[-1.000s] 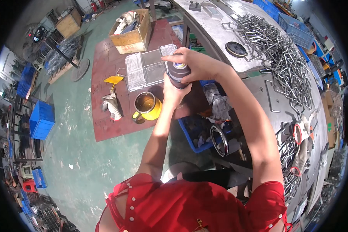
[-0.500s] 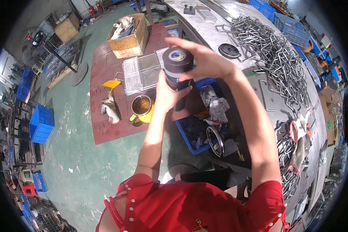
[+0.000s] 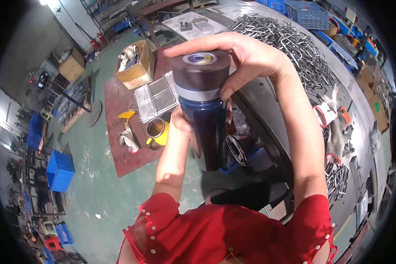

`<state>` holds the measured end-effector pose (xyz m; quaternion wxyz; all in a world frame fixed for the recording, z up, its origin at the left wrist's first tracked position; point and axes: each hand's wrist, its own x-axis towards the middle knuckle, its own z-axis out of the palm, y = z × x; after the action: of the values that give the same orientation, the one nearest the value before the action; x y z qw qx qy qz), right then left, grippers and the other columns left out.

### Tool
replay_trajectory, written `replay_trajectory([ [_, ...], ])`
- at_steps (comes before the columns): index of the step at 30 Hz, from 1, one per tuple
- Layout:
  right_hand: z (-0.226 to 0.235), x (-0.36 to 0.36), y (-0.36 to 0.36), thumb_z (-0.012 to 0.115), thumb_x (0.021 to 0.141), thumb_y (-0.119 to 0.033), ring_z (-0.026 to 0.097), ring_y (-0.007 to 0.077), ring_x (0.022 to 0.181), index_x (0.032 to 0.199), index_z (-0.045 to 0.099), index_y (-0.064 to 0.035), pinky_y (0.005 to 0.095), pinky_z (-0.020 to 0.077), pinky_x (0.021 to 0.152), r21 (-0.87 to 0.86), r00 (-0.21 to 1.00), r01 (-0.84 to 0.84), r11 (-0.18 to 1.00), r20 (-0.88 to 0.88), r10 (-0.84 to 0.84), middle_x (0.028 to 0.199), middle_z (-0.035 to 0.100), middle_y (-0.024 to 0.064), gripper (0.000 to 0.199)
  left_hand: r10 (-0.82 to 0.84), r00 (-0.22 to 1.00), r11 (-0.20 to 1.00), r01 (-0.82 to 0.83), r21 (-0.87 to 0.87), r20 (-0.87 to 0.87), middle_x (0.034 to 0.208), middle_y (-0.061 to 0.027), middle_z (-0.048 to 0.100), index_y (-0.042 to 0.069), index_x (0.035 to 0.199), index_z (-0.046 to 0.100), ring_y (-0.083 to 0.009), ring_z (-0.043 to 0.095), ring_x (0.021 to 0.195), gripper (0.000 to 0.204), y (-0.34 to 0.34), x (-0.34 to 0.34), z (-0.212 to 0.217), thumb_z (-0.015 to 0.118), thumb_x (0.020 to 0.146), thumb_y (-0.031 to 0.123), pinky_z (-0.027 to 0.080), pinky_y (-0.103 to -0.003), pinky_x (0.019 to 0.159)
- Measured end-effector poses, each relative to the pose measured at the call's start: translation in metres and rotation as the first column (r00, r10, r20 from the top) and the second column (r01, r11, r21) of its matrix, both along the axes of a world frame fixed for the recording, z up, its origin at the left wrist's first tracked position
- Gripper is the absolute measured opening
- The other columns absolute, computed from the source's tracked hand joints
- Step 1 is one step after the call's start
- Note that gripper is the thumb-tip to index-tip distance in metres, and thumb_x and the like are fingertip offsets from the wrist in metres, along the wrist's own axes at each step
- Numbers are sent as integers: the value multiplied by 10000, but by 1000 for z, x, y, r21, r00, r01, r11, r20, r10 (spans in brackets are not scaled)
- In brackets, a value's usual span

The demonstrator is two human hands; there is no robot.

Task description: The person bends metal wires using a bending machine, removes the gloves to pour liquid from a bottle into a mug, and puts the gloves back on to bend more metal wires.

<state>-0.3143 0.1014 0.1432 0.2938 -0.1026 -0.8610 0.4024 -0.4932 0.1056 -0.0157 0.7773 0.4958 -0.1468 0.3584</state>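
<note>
I hold a dark blue flask [image 3: 207, 127] with a brown cap and a silver band upright, close under the camera. My right hand [image 3: 246, 59] is wrapped over the cap from above, thumb on the silver band. My left hand [image 3: 180, 121] grips the flask body from behind, mostly hidden by it. Both forearms rise from my red sleeves at the bottom of the view.
A metal workbench [image 3: 361, 114] on the right carries a pile of bent steel rods [image 3: 290, 39] and gloves. On the red floor mat [image 3: 123, 114] stand a yellow mug [image 3: 156, 131], a wire tray [image 3: 156, 99] and a cardboard box [image 3: 134, 66]. Blue crates [image 3: 59, 169] sit left.
The flask has come up from near the floor items to close under the camera, and it now looks much larger. Both hands stayed on it, the right one over the cap.
</note>
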Motion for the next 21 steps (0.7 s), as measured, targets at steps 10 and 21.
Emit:
replay_trajectory([
  [10,7,-10,-65,788,807,-247,603,398,1197,1558,244,-11,414,452,1063,388,454,837,386,-99,-886,1313,589,297,956,976,29,165,-744,648,-216,1202,-187,649,-1,1341,448,-274,650,1116,905,-19,34,68,922,625,285,515,-399,955],
  [21,-14,27,-35,882,707,-189,319,272,1476,1584,192,-26,392,234,1209,-89,678,716,692,-146,-720,1567,352,253,1127,912,367,409,-769,492,-185,1227,-158,628,-21,1318,442,-233,626,1138,860,0,21,57,922,625,147,520,-380,967],
])
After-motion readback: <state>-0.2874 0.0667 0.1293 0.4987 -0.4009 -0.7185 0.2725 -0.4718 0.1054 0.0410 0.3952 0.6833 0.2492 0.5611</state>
